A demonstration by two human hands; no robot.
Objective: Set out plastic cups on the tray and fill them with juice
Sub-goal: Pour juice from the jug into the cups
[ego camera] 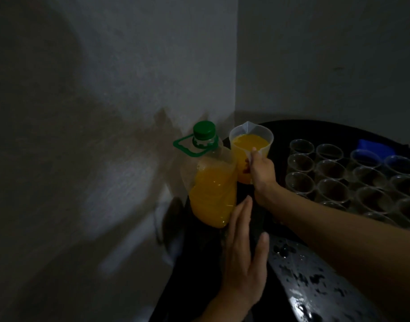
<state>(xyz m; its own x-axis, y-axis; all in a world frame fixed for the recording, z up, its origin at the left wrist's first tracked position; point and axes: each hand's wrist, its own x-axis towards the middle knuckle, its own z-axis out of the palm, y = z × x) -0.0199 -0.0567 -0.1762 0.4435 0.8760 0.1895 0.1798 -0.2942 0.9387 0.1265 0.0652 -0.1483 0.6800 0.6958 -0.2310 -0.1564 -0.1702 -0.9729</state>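
Two hands in view. Right hand (262,174) grips the handle of a clear jug (250,138), nearly full of orange juice and upright, touching the bottle (211,191). Left hand (243,249) is flat, fingers straight, just beside the bottle's lower side; contact unclear. Bottle has a green cap, about half full. Clear cups (331,170) stand empty in rows on the dark tray (304,129), right of the jug.

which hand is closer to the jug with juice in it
Right. The right hand grips the jug by its handle; the left hand is open, lower and nearer the camera, beside the base of the juice bottle, clear of the jug.
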